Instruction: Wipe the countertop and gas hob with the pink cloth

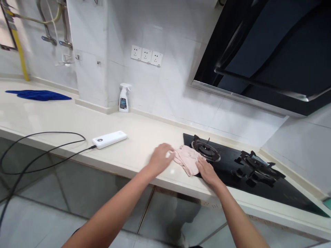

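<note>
A pale pink cloth [188,159] lies folded and creased across the counter and the left edge of the black gas cooktop [227,172]. At its left corner, my left hand [160,159] pinches the fabric between thumb and fingers. On the opposite side, my right hand [207,171] rests with fingers stretched out flat against the cloth's right edge. Just behind the cloth sits the left burner [206,150] with its pan support. The undersides of both hands are hidden.
A white power bank [110,139] with a black cable [51,151] is on the counter [144,134] to the left. A spray bottle [123,98] stands by the wall. Farther left lies a blue cloth [41,95]. The range hood [261,51] overhangs the right burner [259,164].
</note>
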Tool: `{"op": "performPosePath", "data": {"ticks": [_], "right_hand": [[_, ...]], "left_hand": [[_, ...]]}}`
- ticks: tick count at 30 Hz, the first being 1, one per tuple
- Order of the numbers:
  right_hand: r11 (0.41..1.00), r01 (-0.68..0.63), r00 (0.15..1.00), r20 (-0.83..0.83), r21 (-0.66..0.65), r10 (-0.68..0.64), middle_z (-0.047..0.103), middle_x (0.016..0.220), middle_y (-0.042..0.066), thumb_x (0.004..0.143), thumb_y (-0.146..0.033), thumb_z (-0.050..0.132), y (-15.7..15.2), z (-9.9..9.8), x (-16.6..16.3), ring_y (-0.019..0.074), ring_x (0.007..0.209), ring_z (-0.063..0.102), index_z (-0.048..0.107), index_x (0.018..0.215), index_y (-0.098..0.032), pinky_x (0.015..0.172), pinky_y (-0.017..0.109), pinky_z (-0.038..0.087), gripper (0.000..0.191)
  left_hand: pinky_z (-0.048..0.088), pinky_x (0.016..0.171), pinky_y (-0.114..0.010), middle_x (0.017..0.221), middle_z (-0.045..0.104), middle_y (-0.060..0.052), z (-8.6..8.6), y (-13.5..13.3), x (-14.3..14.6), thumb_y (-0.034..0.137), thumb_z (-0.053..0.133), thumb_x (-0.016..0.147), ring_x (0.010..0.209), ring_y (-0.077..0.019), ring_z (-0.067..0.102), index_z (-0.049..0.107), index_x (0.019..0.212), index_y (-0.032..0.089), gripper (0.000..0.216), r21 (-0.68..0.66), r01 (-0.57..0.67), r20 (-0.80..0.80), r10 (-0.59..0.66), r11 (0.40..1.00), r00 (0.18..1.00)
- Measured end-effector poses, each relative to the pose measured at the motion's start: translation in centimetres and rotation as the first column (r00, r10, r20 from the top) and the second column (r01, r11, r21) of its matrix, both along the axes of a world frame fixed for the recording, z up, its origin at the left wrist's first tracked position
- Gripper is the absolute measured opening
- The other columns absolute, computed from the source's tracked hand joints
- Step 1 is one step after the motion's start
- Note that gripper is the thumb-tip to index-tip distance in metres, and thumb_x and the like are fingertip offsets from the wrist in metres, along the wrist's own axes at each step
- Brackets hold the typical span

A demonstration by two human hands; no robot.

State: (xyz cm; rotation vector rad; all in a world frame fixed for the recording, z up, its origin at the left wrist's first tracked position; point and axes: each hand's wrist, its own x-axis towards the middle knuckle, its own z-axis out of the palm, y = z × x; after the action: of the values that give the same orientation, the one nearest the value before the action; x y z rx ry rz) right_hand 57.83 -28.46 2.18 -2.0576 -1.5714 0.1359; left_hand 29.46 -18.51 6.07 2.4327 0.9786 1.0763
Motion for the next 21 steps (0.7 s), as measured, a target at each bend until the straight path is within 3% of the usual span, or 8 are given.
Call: {"op": "performPosePath", "data": {"ticks": [3,5,7,10,14,17,21], "right_hand": [[0.994,-0.106,0.994,-0.006,-0.021,0.106,0.043,0.167,0.015,0.104,-0.059,0.036,-0.8,-0.4,-1.0,0.0276,0.160,0.031,0.052,0.155,-0.014,0.131,0.055,0.021,0.070],[0.972,-0.235,0.972,-0.035,-0.015,0.234,0.043,0.167,0.013,0.104,-0.062,0.035,-2.0,-0.1,-0.9,0.0245,0.158,0.035,0.051,0.157,-0.017,0.131,0.049,0.025,0.071],[0.956,-0.294,0.955,-0.021,0.015,0.295,0.047,0.165,0.012,0.104,-0.063,0.037,-4.0,0.2,0.6,0.0254,0.154,0.043,0.060,0.150,-0.020,0.130,0.048,0.029,0.067],[0.979,-0.146,0.985,0.117,0.139,0.130,0.055,0.158,0.013,0.102,-0.061,0.041,-7.7,-0.8,5.1,0.0298,0.147,0.051,0.074,0.131,-0.022,0.126,0.053,0.036,0.059],[0.980,0.024,0.966,0.249,0.198,-0.074,0.065,0.147,0.013,0.100,-0.062,0.041,-11.3,-4.5,9.9,0.0340,0.143,0.055,0.076,0.125,-0.023,0.120,0.059,0.043,0.058],[0.978,0.070,0.940,0.316,0.199,-0.131,0.064,0.148,0.010,0.100,-0.063,0.042,-12.1,-6.4,10.1,0.0342,0.143,0.055,0.072,0.130,-0.026,0.118,0.060,0.044,0.056],[0.971,0.070,0.919,0.364,0.229,-0.152,0.065,0.147,0.009,0.100,-0.063,0.044,-12.0,-6.6,9.3,0.0343,0.139,0.058,0.073,0.128,-0.027,0.116,0.059,0.046,0.054]], "left_hand": [[0.038,0.124,-0.039,0.152,0.062,-0.006,1.0,-1.0,7.6,0.042,0.051,0.099,0.144,-0.0222,0.053,0.073,0.126,0.028,0.037,-0.049,0.166,-0.115,-0.171,0.985,0.979],[0.038,0.124,-0.049,0.154,0.061,-0.007,0.9,-0.8,10.9,0.048,0.050,0.099,0.146,-0.0273,0.051,0.071,0.131,0.029,0.043,-0.116,0.225,-0.214,-0.246,0.967,0.945],[0.037,0.121,-0.063,0.157,0.059,-0.010,0.2,-0.2,12.4,0.060,0.056,0.094,0.148,-0.0359,0.048,0.069,0.137,0.031,0.053,-0.183,0.250,-0.315,-0.298,0.951,0.901],[0.026,0.120,-0.077,0.168,0.045,-0.009,-1.2,0.8,12.7,0.077,0.060,0.083,0.156,-0.0441,0.033,0.060,0.147,0.037,0.076,-0.236,0.248,-0.423,-0.330,0.939,0.844],[0.015,0.121,-0.082,0.176,0.031,-0.005,-1.9,3.0,13.0,0.077,0.048,0.090,0.161,-0.0439,0.022,0.048,0.156,0.043,0.074,-0.236,0.213,-0.473,-0.303,0.948,0.827],[0.018,0.121,-0.081,0.175,0.032,-0.006,-1.6,5.8,14.5,0.069,0.046,0.095,0.160,-0.0446,0.025,0.048,0.156,0.043,0.067,-0.210,0.162,-0.478,-0.246,0.964,0.843],[0.026,0.120,-0.072,0.170,0.042,-0.004,-1.1,10.3,17.1,0.059,0.044,0.101,0.156,-0.0411,0.032,0.058,0.147,0.044,0.051,-0.148,0.128,-0.462,-0.183,0.981,0.868]]}}
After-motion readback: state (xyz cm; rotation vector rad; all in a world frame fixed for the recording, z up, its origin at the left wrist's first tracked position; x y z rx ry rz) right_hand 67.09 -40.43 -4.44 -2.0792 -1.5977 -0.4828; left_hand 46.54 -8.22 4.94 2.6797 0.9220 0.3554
